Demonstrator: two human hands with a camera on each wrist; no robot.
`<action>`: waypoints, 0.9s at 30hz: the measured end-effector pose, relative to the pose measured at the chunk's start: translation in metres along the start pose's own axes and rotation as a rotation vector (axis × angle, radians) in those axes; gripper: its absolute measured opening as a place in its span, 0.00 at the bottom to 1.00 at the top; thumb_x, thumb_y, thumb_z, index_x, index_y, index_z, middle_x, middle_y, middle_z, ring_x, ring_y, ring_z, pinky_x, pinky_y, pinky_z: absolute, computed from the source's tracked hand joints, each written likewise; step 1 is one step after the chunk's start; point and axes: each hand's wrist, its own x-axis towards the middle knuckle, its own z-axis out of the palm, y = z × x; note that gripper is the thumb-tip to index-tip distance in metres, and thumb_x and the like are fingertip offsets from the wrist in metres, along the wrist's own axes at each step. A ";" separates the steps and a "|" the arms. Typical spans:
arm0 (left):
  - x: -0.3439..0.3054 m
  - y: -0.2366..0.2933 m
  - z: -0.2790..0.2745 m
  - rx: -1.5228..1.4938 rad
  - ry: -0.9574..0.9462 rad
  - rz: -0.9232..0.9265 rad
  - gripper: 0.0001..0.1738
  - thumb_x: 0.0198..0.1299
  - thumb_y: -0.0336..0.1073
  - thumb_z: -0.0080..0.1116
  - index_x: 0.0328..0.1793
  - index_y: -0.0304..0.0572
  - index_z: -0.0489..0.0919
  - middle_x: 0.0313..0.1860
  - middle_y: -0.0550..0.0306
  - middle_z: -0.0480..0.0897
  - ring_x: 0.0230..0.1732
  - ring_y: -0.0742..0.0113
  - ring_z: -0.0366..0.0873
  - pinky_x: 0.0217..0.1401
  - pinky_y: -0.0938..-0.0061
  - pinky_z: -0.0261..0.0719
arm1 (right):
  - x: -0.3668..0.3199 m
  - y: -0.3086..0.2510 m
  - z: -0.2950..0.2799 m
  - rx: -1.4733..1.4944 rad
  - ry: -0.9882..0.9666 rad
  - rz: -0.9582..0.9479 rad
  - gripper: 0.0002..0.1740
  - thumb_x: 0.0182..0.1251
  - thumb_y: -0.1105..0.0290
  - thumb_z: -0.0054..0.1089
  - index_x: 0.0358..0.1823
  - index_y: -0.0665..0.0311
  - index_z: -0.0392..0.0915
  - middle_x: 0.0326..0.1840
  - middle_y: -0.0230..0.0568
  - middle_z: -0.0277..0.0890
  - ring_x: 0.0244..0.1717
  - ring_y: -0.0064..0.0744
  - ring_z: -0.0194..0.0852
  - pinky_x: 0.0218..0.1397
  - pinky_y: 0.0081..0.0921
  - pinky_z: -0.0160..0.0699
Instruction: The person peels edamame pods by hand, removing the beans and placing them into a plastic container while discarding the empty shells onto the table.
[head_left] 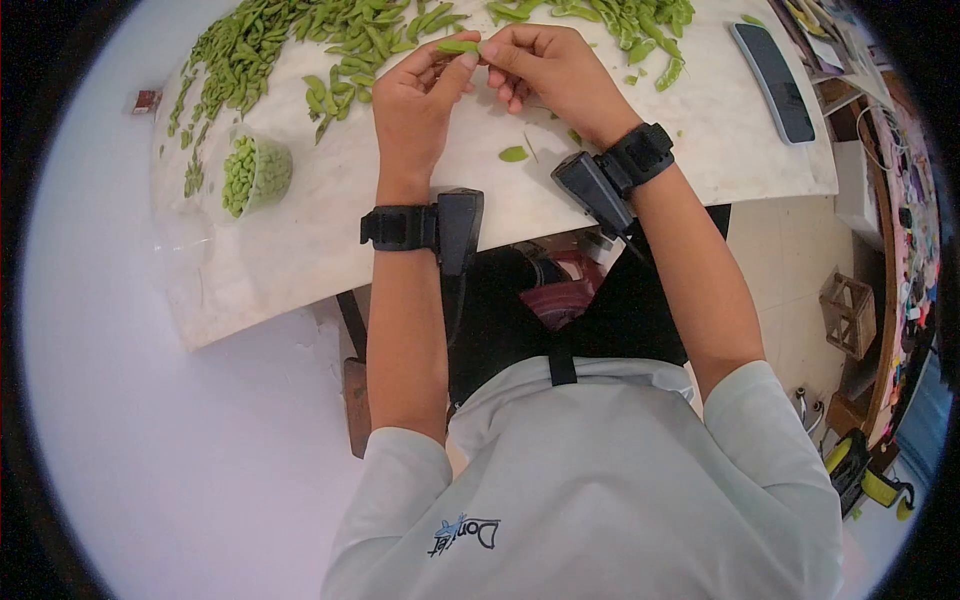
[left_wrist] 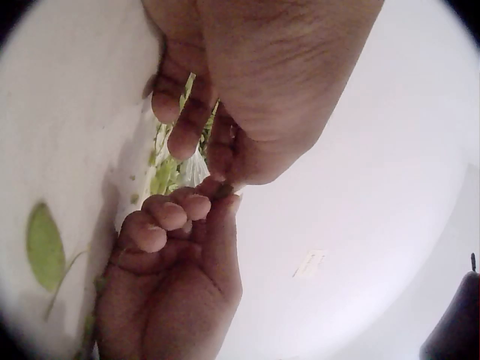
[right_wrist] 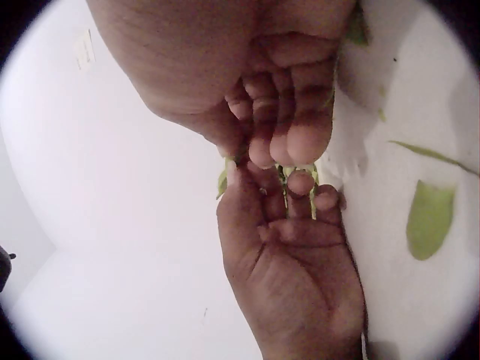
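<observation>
A green pod is pinched between the thumb and fingers of the left hand, above the table's far part. The right hand pinches the pod's right end, its thumb and fingertips meeting the left hand's. In the left wrist view, the left hand and right hand meet at their fingertips, and the pod is mostly hidden. A bit of green pod shows beside the touching thumbs in the right wrist view, with the right hand above the left hand.
Piles of pods lie at the far left, with opened-looking pods at the far right. A clear cup of green beans stands at left. A phone lies at right. A loose green piece lies near the right wrist.
</observation>
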 end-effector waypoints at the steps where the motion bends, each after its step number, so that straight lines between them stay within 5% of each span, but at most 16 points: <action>1: 0.000 0.000 0.000 0.002 -0.001 0.000 0.13 0.61 0.28 0.58 0.52 0.35 0.81 0.38 0.60 0.83 0.33 0.80 0.75 0.37 0.85 0.74 | 0.000 0.000 0.000 0.010 0.008 0.003 0.15 0.69 0.63 0.56 0.35 0.70 0.78 0.24 0.33 0.75 0.21 0.17 0.72 0.26 0.16 0.75; 17: 0.000 -0.001 0.000 0.091 0.011 -0.036 0.12 0.62 0.33 0.56 0.47 0.35 0.82 0.26 0.63 0.78 0.28 0.78 0.72 0.33 0.84 0.69 | 0.000 0.000 0.000 -0.030 0.014 0.021 0.16 0.68 0.60 0.56 0.34 0.69 0.78 0.23 0.32 0.74 0.19 0.17 0.71 0.24 0.15 0.73; 27: 0.000 -0.001 0.000 0.048 0.001 -0.011 0.13 0.60 0.32 0.56 0.50 0.37 0.83 0.28 0.64 0.79 0.29 0.79 0.72 0.33 0.85 0.69 | -0.001 -0.002 0.001 -0.056 -0.016 -0.003 0.14 0.69 0.64 0.55 0.35 0.70 0.77 0.22 0.32 0.74 0.19 0.18 0.72 0.25 0.16 0.75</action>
